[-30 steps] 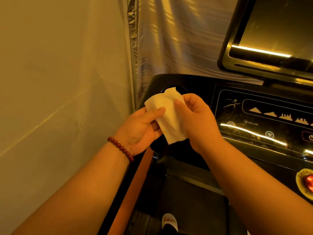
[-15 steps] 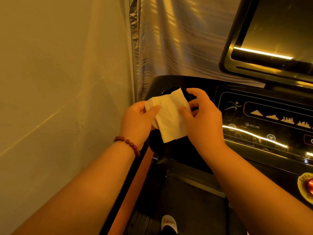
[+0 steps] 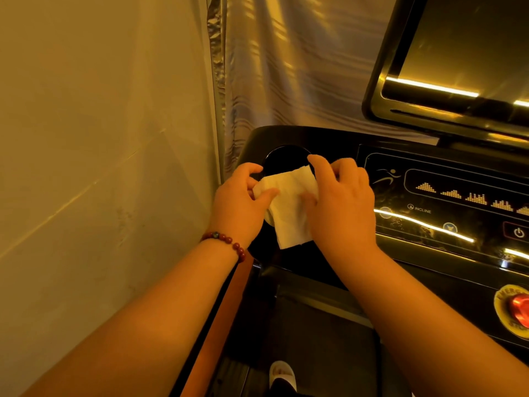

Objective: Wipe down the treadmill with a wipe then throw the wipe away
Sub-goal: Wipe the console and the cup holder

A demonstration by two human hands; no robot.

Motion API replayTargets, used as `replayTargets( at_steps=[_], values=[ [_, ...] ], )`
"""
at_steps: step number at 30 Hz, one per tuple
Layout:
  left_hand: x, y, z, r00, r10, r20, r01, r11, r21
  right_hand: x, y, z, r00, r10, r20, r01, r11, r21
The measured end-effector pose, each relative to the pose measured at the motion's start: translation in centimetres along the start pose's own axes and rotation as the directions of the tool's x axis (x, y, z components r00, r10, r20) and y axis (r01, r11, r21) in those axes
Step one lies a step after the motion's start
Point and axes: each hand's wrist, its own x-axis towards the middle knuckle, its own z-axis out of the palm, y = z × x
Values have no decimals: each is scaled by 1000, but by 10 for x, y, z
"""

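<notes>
Both hands are up in front of the treadmill (image 3: pixel 415 270), holding a white wipe (image 3: pixel 289 207) between them. The left hand (image 3: pixel 240 204) pinches the wipe's upper left corner, thumb on the near side and curled fingers behind it. The right hand (image 3: pixel 340 204) has its thumb laid on the wipe's right side and its fingers curled over the top edge, so it's gripping too. The wipe looks folded into a flat-ish rectangle, and its lower end hangs loose below the hands. I can't tell if it touches the treadmill underneath or just hangs above it.

Right behind the hands there's a round cup holder (image 3: pixel 286 159) sunk into the console's left corner, partly hidden by the fingers. Just right of the right hand is the glossy control panel (image 3: pixel 446 196) with little bar-graph symbols, an "INCLINE" label and a power button (image 3: pixel 518 232). Further right and closer to the person sits a red emergency stop button (image 3: pixel 519 306). Up above the right hand is the big dark screen (image 3: pixel 458 67), catching light streaks.

There's a red bead bracelet (image 3: pixel 226 242) on the left wrist. Left of the left hand is a plain wall (image 3: pixel 100 138), and beyond the hands hangs a shiny striped curtain (image 3: pixel 286 67). Down below the arms you can see the dark belt (image 3: pixel 315 353) and the tip of a white shoe (image 3: pixel 282 373).
</notes>
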Motion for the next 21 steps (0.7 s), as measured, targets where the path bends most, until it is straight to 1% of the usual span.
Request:
replayTargets(
  at_steps=[1,2,3,4,5,6,8,10,12,14,16,19,21],
  values=[
    [1,0,1,1000,4,-9,-4,1000,2,-2,-1,2,997,-75,-17,75,997,-28],
    [2,-2,2,1000,6,-9,-6,1000,-4,-4,-1,5,986,-167,-3,167,985,-44],
    [3,-3,2,1000,10,-9,-10,1000,-10,-6,0,9,967,-250,58,253,966,-52],
    [4,-4,1,1000,13,-7,-14,1000,-15,-9,0,12,946,-296,135,305,951,-48],
    [5,-5,1,1000,17,-6,-17,1000,-18,-12,1,16,931,-301,205,315,948,-42],
    [5,-8,0,1000,20,-5,-20,1000,-14,-15,1,18,926,-285,246,307,950,-52],
    [5,-15,-2,999,37,-13,-37,999,23,-18,2,19,934,-253,253,284,954,-93],
    [6,-23,-4,996,92,-16,-89,990,111,-14,1,16,945,-206,255,242,963,-118],
    [7,-30,-4,990,133,45,-139,968,209,-8,2,13,942,-165,292,215,965,-149],
    [8,-34,-1,981,86,176,-135,947,292,-7,-1,13,934,-129,332,203,959,-197],
    [8,-39,3,962,33,272,-131,927,351,-8,-7,15,945,-100,311,180,954,-239],
    [7,-44,6,956,28,293,-138,923,360,7,-8,19,959,-29,281,110,955,-277],
    [6,-44,6,958,33,284,-137,924,356,23,-3,19,958,-12,285,95,956,-279]
  ],
)
